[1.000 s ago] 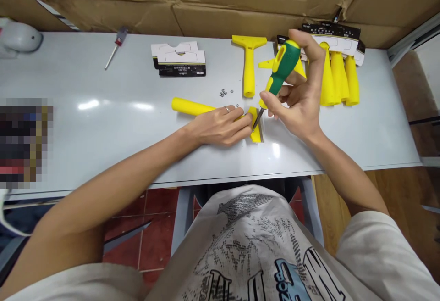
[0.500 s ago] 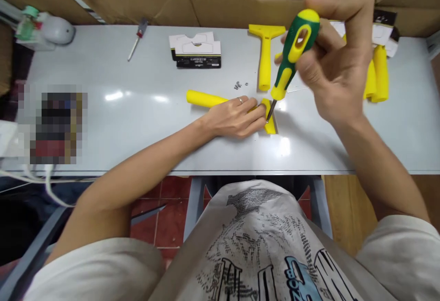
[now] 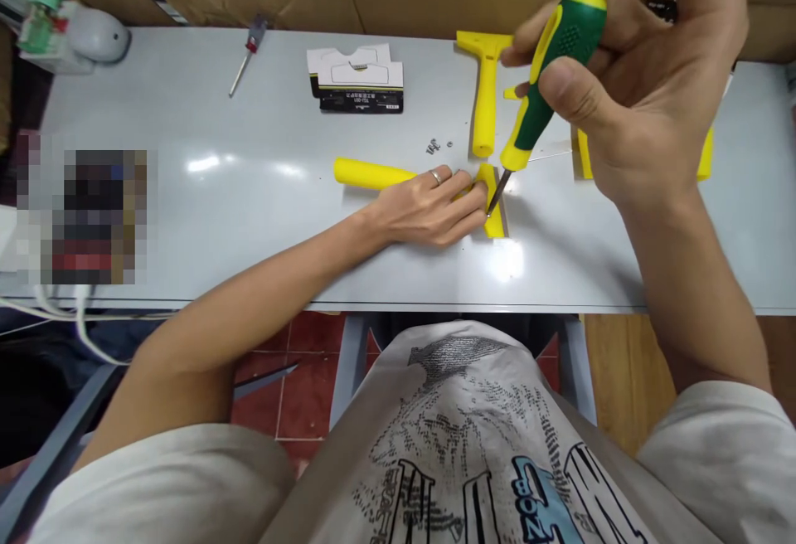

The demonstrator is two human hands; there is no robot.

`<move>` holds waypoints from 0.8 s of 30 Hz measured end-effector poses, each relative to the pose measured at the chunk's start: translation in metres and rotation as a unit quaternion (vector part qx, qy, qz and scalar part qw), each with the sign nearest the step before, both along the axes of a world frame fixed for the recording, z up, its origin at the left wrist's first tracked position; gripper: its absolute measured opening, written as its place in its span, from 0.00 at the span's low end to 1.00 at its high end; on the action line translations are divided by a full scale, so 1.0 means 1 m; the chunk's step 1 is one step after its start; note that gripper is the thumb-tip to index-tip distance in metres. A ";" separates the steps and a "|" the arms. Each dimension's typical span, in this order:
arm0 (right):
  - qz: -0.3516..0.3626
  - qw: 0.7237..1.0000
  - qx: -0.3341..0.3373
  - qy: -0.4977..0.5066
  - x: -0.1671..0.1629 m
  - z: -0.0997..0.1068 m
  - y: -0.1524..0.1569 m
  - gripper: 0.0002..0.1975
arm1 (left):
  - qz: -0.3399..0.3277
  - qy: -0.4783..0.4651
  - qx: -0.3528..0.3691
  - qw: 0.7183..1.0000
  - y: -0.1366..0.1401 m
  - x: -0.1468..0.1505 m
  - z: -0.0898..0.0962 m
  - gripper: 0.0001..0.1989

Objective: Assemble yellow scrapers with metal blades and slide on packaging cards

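Left hand (image 3: pixel 432 211) clamps yellow scraper (image 3: pixel 373 174), right hand (image 3: pixel 650 113) grips green screwdriver (image 3: pixel 538 110), tip (image 3: pixel 492 206) at scraper head (image 3: pixel 496 227). Likely screw-turning; next twist needs steady pressure.

Green-and-yellow screwdriver (image 3: pixel 533 117), yellow scraper (image 3: pixel 373 173), black-and-white cardboard packaging (image 3: pixel 361 88), pale grey tabletop (image 3: pixel 236 221), off-white T-shirt (image 3: pixel 460 411) with black and blue lettering

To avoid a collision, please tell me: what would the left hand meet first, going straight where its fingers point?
Probably the screwdriver shaft, close ahead of the left hand, over the yellow scraper head; exact depth is unclear.
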State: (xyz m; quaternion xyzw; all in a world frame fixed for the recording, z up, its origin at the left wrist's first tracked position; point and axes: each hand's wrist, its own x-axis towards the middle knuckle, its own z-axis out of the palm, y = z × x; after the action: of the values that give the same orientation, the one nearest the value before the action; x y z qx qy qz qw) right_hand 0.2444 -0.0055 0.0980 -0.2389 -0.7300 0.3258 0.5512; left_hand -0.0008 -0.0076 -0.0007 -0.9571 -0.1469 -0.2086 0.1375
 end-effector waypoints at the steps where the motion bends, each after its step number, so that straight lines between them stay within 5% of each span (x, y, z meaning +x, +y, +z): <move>1: -0.017 1.000 0.007 0.009 0.000 0.001 -0.002 0.18 | 0.000 -0.003 0.006 1.000 0.000 0.000 0.001 0.16; 4: -0.065 0.998 -0.011 0.005 -0.001 0.003 -0.010 0.13 | -0.015 -0.021 0.060 0.998 0.001 -0.001 0.003 0.15; 9: -0.020 0.999 0.003 0.027 -0.005 0.000 -0.011 0.14 | -0.033 -0.053 0.082 0.995 0.002 -0.001 0.004 0.14; 14: -0.103 0.994 0.020 0.029 -0.001 -0.008 -0.008 0.15 | -0.029 -0.051 0.108 0.992 0.004 -0.002 0.002 0.14; 18: -0.011 0.999 0.005 0.035 0.000 -0.006 -0.009 0.15 | -0.047 -0.077 0.039 0.995 0.005 -0.003 0.001 0.13; 20: 0.029 0.995 0.023 0.095 -0.002 -0.006 -0.006 0.16 | -0.041 -0.062 0.075 0.994 0.005 -0.003 0.001 0.13; 24: -0.028 0.993 0.071 0.084 -0.005 -0.007 -0.001 0.09 | -0.027 -0.052 0.130 0.990 0.003 -0.004 0.001 0.13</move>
State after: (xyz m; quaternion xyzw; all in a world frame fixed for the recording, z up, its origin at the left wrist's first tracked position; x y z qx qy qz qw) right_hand 0.2393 -0.0069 0.0909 -0.1908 -0.6953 0.2765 0.6353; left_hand -0.0047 -0.0043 0.0006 -0.9224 -0.0996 -0.2790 0.2477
